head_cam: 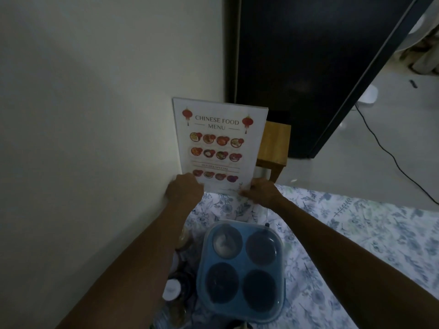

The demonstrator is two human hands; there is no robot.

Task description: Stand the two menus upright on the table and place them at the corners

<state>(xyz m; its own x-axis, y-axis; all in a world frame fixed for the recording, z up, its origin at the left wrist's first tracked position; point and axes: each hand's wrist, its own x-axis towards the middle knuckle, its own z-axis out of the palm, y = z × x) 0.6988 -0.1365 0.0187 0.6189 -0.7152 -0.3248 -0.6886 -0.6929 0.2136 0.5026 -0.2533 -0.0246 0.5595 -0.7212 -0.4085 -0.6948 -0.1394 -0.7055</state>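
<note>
A white "Chinese Food Menu" (218, 143) with red lanterns and dish photos stands upright at the table's far left corner, against the wall. My left hand (184, 189) grips its lower left edge. My right hand (259, 191) grips its lower right corner. The menu's bottom edge meets the floral tablecloth (356, 233). Only one menu is in view.
A blue four-compartment container (241, 269) with a clear lid sits on the cloth near me. Jars and a white-capped bottle (172, 289) stand along the wall on the left. A wooden stool (273, 148) and a dark cabinet (308, 67) lie beyond the table.
</note>
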